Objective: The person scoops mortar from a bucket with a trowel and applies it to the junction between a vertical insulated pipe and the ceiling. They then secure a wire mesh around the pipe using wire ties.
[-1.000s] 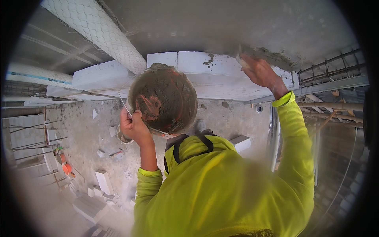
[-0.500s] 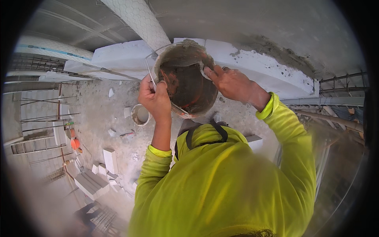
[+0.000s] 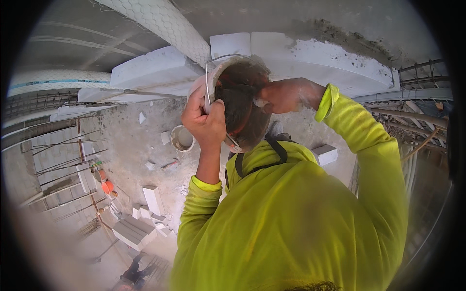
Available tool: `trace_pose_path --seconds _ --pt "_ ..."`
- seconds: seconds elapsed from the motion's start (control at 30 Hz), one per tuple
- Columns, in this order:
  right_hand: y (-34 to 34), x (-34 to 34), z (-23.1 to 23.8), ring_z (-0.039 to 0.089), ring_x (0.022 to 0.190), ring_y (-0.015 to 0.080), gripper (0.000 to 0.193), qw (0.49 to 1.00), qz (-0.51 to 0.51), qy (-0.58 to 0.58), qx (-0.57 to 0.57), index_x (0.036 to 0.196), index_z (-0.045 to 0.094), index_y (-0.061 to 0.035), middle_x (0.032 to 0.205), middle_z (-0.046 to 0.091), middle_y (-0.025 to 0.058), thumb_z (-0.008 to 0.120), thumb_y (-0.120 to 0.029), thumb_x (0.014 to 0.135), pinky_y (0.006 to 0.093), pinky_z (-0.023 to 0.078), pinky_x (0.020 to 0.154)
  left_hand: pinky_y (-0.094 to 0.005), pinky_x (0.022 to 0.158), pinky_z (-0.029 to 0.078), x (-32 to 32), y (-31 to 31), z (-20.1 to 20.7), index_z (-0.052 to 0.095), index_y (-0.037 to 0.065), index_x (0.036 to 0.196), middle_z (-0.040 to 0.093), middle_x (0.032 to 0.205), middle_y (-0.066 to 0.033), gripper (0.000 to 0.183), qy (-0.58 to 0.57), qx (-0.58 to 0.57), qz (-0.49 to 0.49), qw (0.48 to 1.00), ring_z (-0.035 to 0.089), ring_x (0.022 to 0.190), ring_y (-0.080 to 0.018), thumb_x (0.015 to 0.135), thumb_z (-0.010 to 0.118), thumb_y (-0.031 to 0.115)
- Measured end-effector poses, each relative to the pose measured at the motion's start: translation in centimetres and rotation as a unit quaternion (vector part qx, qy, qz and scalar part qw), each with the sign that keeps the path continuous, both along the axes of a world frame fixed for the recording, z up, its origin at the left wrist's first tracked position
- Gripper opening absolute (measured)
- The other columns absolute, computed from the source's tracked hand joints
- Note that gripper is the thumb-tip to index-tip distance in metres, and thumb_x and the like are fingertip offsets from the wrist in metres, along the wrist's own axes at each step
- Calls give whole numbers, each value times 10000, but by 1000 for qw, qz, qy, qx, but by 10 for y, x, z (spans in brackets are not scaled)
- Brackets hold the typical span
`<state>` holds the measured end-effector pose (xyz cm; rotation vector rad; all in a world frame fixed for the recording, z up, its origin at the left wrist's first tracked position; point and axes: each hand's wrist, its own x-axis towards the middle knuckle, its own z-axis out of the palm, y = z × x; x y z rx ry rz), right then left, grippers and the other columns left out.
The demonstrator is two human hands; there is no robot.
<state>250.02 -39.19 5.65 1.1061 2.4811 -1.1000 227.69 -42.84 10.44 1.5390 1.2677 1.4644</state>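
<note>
A mortar-smeared bucket is tilted in front of me, its mouth turned toward me and its inside dark with orange streaks. My left hand is closed on its left rim, thumb toward the mouth. Beside those fingers the thin wire handle arches up. My right hand reaches to the right side of the mouth, with its fingers curled in. Something grey shows at those fingertips, too hidden to name. Behind the bucket runs a row of white blocks with grey mortar stuck on top.
A smaller bucket stands on the floor left of my left wrist. Loose white blocks lie at lower left, near an orange object. One more block sits right of my body. A mesh-wrapped pipe slants behind the blocks.
My right hand has moved from the bucket's upper right rim down into its mouth. The bucket has tilted further, and my left hand has shifted slightly right with it.
</note>
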Motion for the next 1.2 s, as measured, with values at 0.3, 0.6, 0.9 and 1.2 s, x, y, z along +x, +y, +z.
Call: trace_pose_path --seconds 0.3,0.6,0.9,1.2 --pt "-63 -24 -19 588 562 113 453 729 -210 381 -529 1381 517 -29 843 610 63 591 -230 981 276 486 451 -209 767 463 -20 8 38 648 -103 1148 690 893 -50 427 -73 -43 -63 994 605 776 -82 738 559 -25" --pt "-100 -7 31 565 550 124 515 559 -310 574 -512 1400 472 67 844 601 114 613 -157 957 256 456 448 -202 712 443 -49 19 -16 663 -62 1084 662 883 -19 324 -206 -43 107 972 560 746 -65 783 540 -68" --pt "-13 167 71 671 760 303 503 889 -229 113 380 1370 524 41 1040 681 235 638 -178 932 371 554 755 -230 761 492 -48 0 -29 646 -60 1052 687 938 -62 282 -239 -44 159 957 610 783 -92 797 526 -65" --pt "-38 73 97 625 882 423 484 971 -113 120 172 1356 498 8 1010 630 237 601 -169 918 497 499 796 -237 771 502 -42 0 -22 642 -42 1046 691 944 -70 272 -195 -11 152 969 632 811 -102 795 536 -55"
